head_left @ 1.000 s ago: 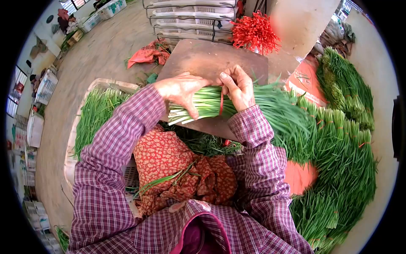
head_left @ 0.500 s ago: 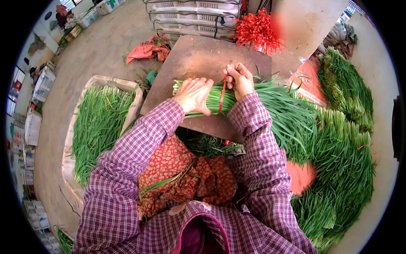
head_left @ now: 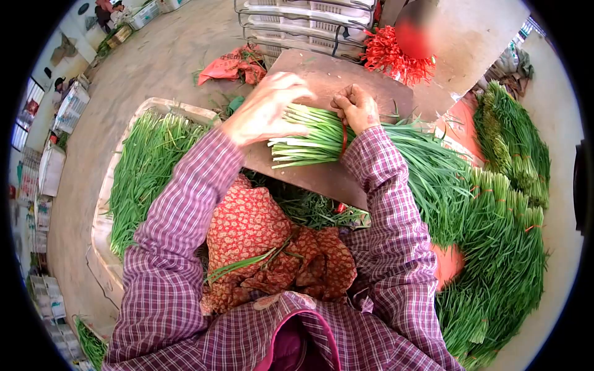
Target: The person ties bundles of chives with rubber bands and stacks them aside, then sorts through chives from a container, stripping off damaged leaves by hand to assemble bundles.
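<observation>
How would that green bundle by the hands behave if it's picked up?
The bundle would probably stay together around its middle, where a red band wraps it. Its leaves may flop, being long, thin and loosely fanned.

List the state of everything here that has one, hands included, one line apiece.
Bundle: lying on its side on the board
Band: around the bundle
Left hand: open, at the stem ends; contact unclear
Right hand: fingers curled by the band; grip unclear
Tray: filled with greens, no ties visible
Right-hand pile: heaped, several bundles banded
Spare bands: bunched together
Crates: stacked
Cloth: rumpled
</observation>
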`<state>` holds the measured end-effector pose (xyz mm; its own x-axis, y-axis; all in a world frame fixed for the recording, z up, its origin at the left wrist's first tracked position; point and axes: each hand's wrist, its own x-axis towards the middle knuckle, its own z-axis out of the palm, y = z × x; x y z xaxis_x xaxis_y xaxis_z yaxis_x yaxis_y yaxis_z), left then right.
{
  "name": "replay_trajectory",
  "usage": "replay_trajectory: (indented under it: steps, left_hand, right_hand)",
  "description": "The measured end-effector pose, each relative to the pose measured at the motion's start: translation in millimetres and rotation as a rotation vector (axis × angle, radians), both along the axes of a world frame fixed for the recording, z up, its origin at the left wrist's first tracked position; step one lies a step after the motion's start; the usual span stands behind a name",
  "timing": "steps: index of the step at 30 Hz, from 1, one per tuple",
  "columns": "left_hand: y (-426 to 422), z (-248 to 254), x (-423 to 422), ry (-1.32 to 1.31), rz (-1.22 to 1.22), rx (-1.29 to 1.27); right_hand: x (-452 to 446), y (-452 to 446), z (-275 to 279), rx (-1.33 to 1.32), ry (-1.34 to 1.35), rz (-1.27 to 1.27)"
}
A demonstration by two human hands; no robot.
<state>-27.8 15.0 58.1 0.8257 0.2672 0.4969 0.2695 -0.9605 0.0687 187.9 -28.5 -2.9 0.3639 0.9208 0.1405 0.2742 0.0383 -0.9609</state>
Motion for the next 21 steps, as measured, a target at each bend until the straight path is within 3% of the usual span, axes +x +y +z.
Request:
replay_trajectory:
  steps: [1, 9, 14, 16, 21]
  left_hand:
    - [-8.9, 5.3, -11.6, -0.05, 0.005, -0.176]
    - [-44.3, -37.1, -24.9, -0.118, 0.072, 0.102]
    - [-34.9, -40.5, -30.2, -0.121, 0.068, 0.113]
    - [-28.4, -39.8, -35.0, -0.188, 0.074, -0.111]
    - [-34.0, -70.6, -39.1, -0.175, 0.141, -0.157]
  right_hand:
    - [0.7, 0.2, -0.3, -0.011, -0.043, 0.019]
    - [0.7, -2.1, 8.5, -0.022, -0.235, -0.006]
    - [-2.7, -8.6, 5.4, 0.074, -0.255, -0.029]
    - [-4.6, -9.9, 2.4, 0.089, -0.231, -0.073]
    - [-5.6, -8.7, -1.6, 0.054, -0.268, -0.046]
